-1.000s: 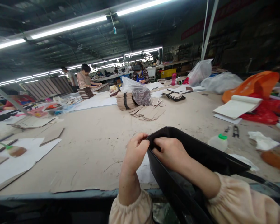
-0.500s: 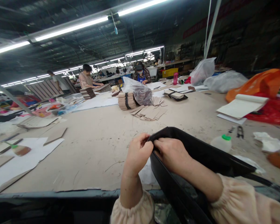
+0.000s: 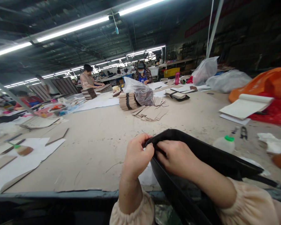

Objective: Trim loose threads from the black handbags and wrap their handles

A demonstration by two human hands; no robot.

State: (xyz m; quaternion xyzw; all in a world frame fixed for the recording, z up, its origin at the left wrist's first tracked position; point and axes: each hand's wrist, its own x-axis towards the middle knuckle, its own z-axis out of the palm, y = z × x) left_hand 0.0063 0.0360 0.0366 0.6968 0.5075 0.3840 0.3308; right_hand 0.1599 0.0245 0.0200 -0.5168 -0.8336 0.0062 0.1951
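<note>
A black bag (image 3: 207, 153), leather-like and open at the top, leans over the table's front edge at the lower right. My left hand (image 3: 137, 154) is closed on the rim at its far left corner, thumb inward and fingers round the outside. Inside the opening, close beside the left thumb, my right hand (image 3: 176, 156) is curled against the same corner. Its fingertips are partly hidden by the bag wall. A dark strap (image 3: 269, 181) trails off to the right of the bag.
Brown board pieces (image 3: 151, 112) lie beside a banded stack (image 3: 126, 101) at mid-table. To the right are a green-capped bottle (image 3: 224, 143), small snips (image 3: 244, 132), a notepad (image 3: 247, 106) and plastic bags. Another glue bottle (image 3: 23, 150) lies left on white paper. Co-workers work farther back.
Both hands stay at the bag's corner. My right hand and forearm have shifted slightly right and down, and the left fingers have moved a little along the rim.
</note>
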